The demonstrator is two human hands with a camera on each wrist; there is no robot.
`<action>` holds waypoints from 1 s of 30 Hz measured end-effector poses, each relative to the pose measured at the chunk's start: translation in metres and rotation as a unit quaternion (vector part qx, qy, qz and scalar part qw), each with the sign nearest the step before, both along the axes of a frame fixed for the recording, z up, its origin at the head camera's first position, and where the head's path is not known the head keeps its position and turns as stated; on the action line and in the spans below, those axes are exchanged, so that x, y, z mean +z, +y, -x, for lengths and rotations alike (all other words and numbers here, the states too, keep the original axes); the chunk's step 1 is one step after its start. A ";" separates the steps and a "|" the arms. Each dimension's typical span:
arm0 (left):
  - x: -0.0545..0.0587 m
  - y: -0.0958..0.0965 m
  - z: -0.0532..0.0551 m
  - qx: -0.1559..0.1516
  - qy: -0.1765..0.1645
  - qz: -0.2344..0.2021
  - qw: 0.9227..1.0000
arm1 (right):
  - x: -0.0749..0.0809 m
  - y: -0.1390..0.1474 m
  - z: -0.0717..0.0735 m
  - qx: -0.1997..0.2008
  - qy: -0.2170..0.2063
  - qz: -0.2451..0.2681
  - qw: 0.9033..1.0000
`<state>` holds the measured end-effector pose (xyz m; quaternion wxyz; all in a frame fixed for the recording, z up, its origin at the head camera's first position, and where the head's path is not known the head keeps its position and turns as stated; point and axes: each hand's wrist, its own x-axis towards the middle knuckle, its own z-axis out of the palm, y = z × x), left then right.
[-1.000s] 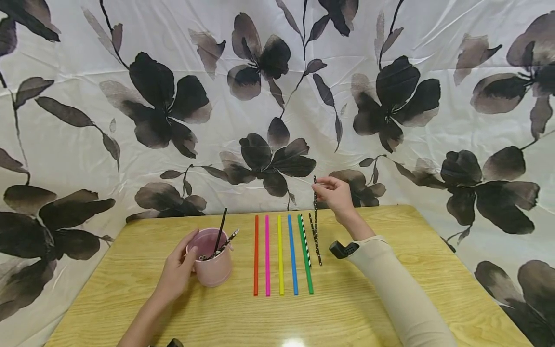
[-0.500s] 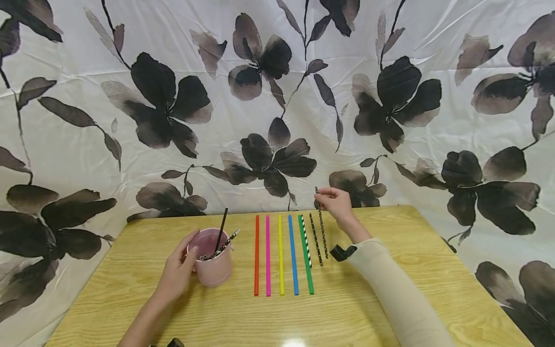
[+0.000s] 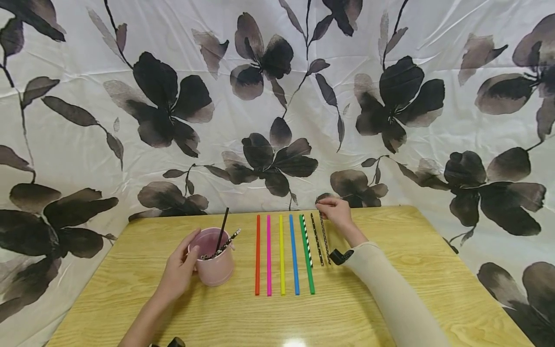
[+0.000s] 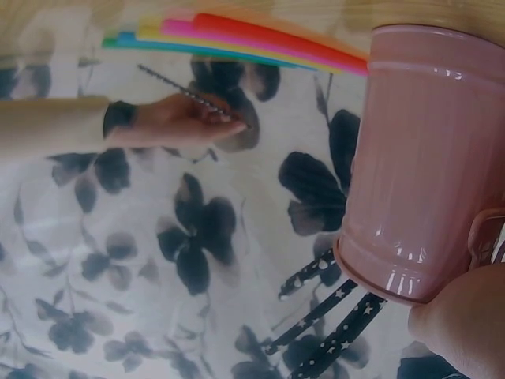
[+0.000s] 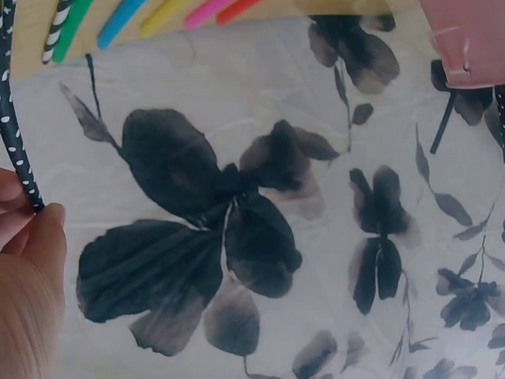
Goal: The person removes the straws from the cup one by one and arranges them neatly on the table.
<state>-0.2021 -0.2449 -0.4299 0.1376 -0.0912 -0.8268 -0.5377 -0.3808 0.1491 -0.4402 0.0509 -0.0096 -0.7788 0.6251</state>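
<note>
One dotted black straw [image 5: 11, 122] is in the right hand [image 3: 336, 212] at the back edge of the worktop [image 3: 195, 318], right of its middle. We see thumb and fingertips pinching it by its far end, probably because so slim a tube gives little to hold and a grip there leaves most of its length unobstructed; whether its near end touches the wood we cannot quite tell. Just left of it lies another dark patterned straw [image 3: 317, 239], nearly parallel, then a striped straw [image 3: 307, 241] against or just beside a green straw [image 3: 310, 270]. Farther left we find a blue straw [image 3: 294, 255], a yellow straw [image 3: 282, 255], a pink straw [image 3: 269, 255] and a red straw [image 3: 257, 255], smooth and bright, their far ends near the back edge, spaced so that, we judge, each colour reads separately. Toward the left edge stands a pink cup [image 3: 215, 272], upright, round and glossy. The left hand [image 3: 179, 262] curves its fingers round the cup's left side, apparently to steady it, while a plain black straw [image 3: 223, 226] and star-printed straws [image 4: 335, 339] lean from its mouth. Beyond the back edge we see creased, flower-printed cloth [image 3: 217, 115].
</note>
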 end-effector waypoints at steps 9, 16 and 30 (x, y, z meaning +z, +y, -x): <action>0.001 0.001 0.001 0.006 0.000 0.001 1.000 | -0.014 0.006 0.006 -0.007 -0.001 -0.018 1.000; 0.002 0.001 0.000 0.006 0.001 0.002 1.000 | -0.031 0.008 0.011 -0.036 -0.012 -0.065 0.997; 0.004 0.002 -0.002 0.005 0.003 0.005 1.000 | -0.041 0.009 0.012 -0.057 -0.045 -0.104 0.992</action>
